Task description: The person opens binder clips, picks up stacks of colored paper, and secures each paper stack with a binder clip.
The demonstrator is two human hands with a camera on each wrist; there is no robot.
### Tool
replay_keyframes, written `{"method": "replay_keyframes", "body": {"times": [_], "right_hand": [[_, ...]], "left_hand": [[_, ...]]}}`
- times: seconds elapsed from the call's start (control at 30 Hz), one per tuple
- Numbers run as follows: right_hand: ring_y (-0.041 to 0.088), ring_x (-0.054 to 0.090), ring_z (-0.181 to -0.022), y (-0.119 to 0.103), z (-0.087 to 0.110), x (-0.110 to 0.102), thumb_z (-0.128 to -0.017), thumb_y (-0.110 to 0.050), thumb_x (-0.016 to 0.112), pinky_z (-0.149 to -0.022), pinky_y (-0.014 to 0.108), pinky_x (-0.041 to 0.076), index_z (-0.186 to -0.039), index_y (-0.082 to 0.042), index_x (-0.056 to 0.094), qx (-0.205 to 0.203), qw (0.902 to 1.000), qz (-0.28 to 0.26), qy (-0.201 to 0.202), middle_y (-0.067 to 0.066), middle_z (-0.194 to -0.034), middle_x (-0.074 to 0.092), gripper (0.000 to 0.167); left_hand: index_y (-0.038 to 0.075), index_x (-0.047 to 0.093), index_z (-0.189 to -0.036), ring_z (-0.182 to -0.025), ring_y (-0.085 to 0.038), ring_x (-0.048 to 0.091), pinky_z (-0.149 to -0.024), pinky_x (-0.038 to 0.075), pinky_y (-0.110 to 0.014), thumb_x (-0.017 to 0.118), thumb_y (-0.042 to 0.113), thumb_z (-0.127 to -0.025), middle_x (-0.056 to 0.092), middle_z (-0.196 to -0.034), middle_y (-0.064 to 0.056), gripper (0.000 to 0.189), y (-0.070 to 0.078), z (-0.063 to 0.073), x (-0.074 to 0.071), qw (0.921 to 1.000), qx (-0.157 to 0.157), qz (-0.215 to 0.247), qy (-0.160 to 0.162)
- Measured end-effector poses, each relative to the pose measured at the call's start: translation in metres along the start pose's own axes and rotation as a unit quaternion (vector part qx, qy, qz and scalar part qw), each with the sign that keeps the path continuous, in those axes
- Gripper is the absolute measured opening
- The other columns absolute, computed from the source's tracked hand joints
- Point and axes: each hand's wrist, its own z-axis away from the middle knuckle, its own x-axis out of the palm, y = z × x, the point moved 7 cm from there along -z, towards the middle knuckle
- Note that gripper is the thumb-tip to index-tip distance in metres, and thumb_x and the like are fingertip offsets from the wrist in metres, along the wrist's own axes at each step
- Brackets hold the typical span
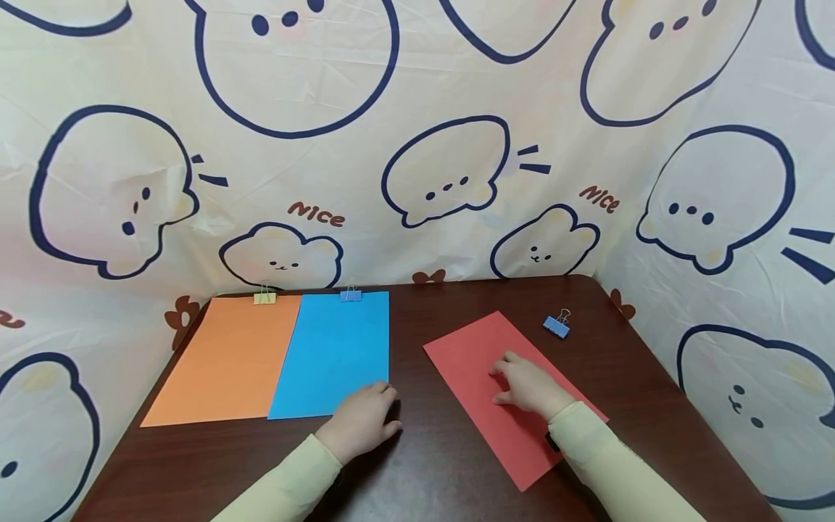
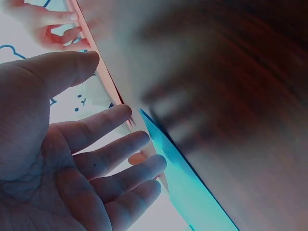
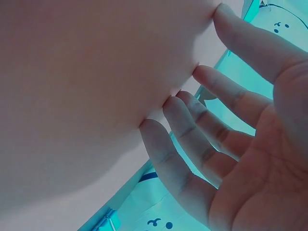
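Observation:
On the right of the table lies a red sheet of paper (image 1: 470,370), turned at an angle. My right hand (image 1: 531,386) is over it, and in the right wrist view its spread fingertips (image 3: 154,130) touch the sheet. My left hand (image 1: 362,422) is at the lower right corner of a blue sheet (image 1: 339,355), fingers loosely bent and holding nothing in the left wrist view. A blue binder clip (image 1: 351,296) sits on the blue sheet's far edge. Beside it lies an orange sheet (image 1: 225,362) with a yellow binder clip (image 1: 264,298) at its far edge.
A loose blue binder clip (image 1: 557,326) lies beyond the red sheet, toward the right edge of the dark brown table (image 1: 417,464). A pale cloth (image 1: 359,174) printed with cartoon bears hangs behind the table and along both sides.

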Motion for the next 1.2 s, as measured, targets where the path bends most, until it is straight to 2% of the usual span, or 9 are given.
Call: {"method": "replay_keyframes", "body": {"times": [0.37, 0.67, 1.2], "right_hand": [[0.023, 0.06, -0.1, -0.003, 0.001, 0.004, -0.082, -0.031, 0.088, -0.091, 0.042, 0.057, -0.122, -0.011, 0.071, 0.016, 0.9998, 0.008, 0.002, 0.011, -0.118, 0.059, 0.049], [0.021, 0.058, -0.091, -0.009, 0.0, 0.005, -0.084, -0.034, 0.087, -0.085, 0.04, 0.056, -0.121, -0.008, 0.069, 0.012, 0.9996, 0.024, 0.012, 0.012, -0.112, 0.057, 0.049], [0.021, 0.057, -0.088, -0.013, -0.001, 0.011, -0.083, -0.037, 0.086, -0.08, 0.039, 0.057, -0.12, -0.007, 0.067, 0.033, 0.9991, 0.02, 0.016, 0.012, -0.107, 0.056, 0.051]], "left_hand": [[0.002, 0.068, -0.121, -0.112, -0.034, 0.065, -0.092, 0.057, -0.047, 0.079, 0.029, -0.091, 0.066, -0.124, -0.016, 0.042, -0.003, -0.003, 0.003, 0.9998, -0.005, 0.015, -0.007], [0.0, 0.068, -0.119, -0.113, -0.034, 0.065, -0.092, 0.056, -0.047, 0.079, 0.028, -0.091, 0.066, -0.124, -0.017, 0.041, 0.0, -0.004, -0.003, 0.9992, -0.01, 0.039, 0.005], [0.002, 0.069, -0.12, -0.11, -0.033, 0.066, -0.091, 0.057, -0.045, 0.078, 0.03, -0.093, 0.067, -0.121, -0.014, 0.041, 0.008, -0.009, 0.001, 0.9995, -0.004, 0.027, 0.013]]}}
